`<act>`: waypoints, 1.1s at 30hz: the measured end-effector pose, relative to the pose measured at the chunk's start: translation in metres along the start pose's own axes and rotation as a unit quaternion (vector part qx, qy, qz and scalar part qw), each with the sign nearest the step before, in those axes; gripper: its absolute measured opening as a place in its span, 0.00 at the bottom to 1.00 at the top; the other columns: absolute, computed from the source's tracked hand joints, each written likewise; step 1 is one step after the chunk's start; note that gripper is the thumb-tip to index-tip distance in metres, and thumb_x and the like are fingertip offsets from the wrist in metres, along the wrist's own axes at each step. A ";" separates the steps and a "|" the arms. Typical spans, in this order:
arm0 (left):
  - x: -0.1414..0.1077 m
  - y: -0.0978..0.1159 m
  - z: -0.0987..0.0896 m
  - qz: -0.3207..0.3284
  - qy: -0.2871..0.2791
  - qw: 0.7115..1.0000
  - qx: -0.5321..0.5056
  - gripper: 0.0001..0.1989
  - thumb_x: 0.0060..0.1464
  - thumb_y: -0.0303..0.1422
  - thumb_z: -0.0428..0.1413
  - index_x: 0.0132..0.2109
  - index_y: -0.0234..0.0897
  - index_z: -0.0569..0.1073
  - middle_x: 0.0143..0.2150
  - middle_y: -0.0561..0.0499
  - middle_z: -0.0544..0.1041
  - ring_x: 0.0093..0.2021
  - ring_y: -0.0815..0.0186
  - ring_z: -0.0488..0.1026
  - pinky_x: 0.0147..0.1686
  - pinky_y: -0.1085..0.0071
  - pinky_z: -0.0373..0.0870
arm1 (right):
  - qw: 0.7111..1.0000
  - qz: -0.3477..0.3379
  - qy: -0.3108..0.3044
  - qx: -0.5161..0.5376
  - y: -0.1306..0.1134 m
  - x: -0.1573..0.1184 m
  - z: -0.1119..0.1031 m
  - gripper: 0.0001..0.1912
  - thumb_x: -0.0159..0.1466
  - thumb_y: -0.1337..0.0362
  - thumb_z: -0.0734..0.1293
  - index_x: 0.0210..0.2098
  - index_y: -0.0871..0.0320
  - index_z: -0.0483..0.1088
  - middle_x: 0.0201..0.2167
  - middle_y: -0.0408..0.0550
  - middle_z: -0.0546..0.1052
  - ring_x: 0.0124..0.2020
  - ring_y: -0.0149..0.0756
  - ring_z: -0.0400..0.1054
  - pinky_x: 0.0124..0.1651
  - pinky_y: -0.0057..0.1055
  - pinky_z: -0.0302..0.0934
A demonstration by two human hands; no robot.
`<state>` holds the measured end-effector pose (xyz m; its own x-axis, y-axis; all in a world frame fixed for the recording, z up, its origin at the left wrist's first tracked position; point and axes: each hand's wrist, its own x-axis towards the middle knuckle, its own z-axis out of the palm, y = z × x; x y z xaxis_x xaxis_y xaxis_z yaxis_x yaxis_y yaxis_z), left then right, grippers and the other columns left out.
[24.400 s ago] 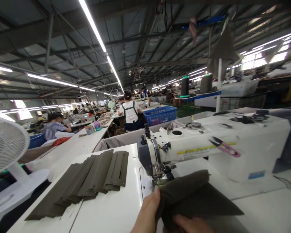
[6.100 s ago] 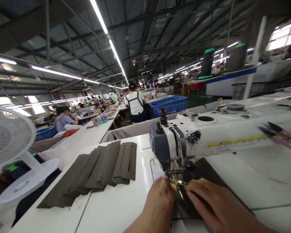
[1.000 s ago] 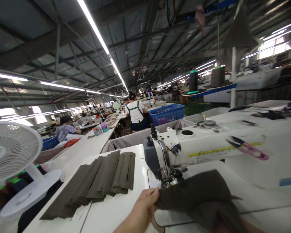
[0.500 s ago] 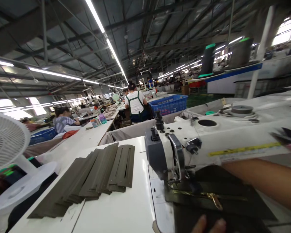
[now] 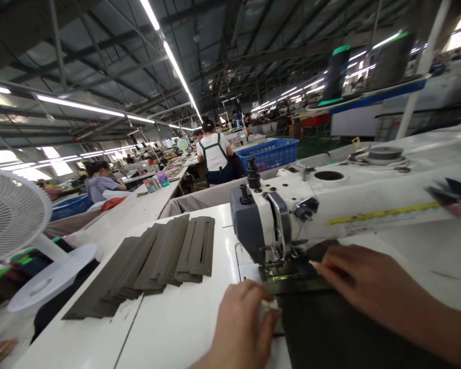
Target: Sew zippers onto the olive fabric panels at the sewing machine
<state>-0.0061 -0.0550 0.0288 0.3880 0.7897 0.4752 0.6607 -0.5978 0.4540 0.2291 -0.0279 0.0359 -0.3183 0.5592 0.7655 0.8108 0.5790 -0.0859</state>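
Note:
A white and grey sewing machine (image 5: 249, 218) stands before me. Under its presser foot lies a dark olive fabric panel (image 5: 322, 328), with a strip of gold zipper (image 5: 284, 277) showing near the needle. My right hand (image 5: 372, 289) is closed, thumb and finger pinched at the fabric just right of the presser foot. Left of the needle plate, my left hand (image 5: 242, 320) is curled around a small pale thing that I cannot make out, beside the panel's left edge. The zipper's pull does not show.
Overlapping olive slotted pieces (image 5: 157, 259) lie on the white table (image 5: 169, 328) to the left. A white fan (image 5: 15, 220) stands at far left. Scissors (image 5: 455, 195) and a yellow tape measure (image 5: 384, 212) are on the machine's arm. Co-workers sit beyond, near a blue crate (image 5: 269, 154).
My left hand has moved left off the fabric and now holds something small. My right hand has come out over the fabric to the presser foot. The zipper pull has gone from sight.

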 end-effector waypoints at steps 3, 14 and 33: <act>0.013 -0.008 0.000 0.016 -0.005 0.999 0.042 0.09 0.52 0.26 0.56 0.42 0.38 0.73 0.45 0.45 0.76 0.47 0.56 0.72 0.51 0.53 0.67 | 0.995 -0.086 -0.056 0.004 -0.021 0.002 0.017 0.15 0.66 0.68 0.54 0.30 0.58 0.70 0.28 0.49 0.74 0.30 0.37 0.68 0.37 0.36 0.64; 0.022 -0.011 0.009 0.123 0.013 0.991 0.053 0.09 0.57 0.24 0.50 0.32 0.37 0.74 0.41 0.46 0.78 0.43 0.62 0.75 0.48 0.61 0.71 | 0.978 -0.083 -0.183 0.063 -0.039 0.010 0.029 0.16 0.57 0.78 0.56 0.38 0.65 0.72 0.40 0.57 0.76 0.40 0.39 0.70 0.45 0.36 0.65; 0.031 -0.019 0.016 0.099 0.008 0.994 0.051 0.07 0.57 0.26 0.52 0.31 0.36 0.70 0.34 0.47 0.78 0.38 0.61 0.76 0.44 0.62 0.70 | 0.969 -0.039 -0.218 0.111 -0.029 0.011 0.042 0.17 0.59 0.78 0.55 0.40 0.61 0.71 0.39 0.53 0.75 0.45 0.41 0.67 0.50 0.38 0.61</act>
<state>0.0034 -0.0163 0.0231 0.5069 0.6557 0.5595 0.6344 -0.7233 0.2728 0.1814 -0.0137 0.0202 -0.5901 0.6783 0.4378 0.6656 0.7156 -0.2117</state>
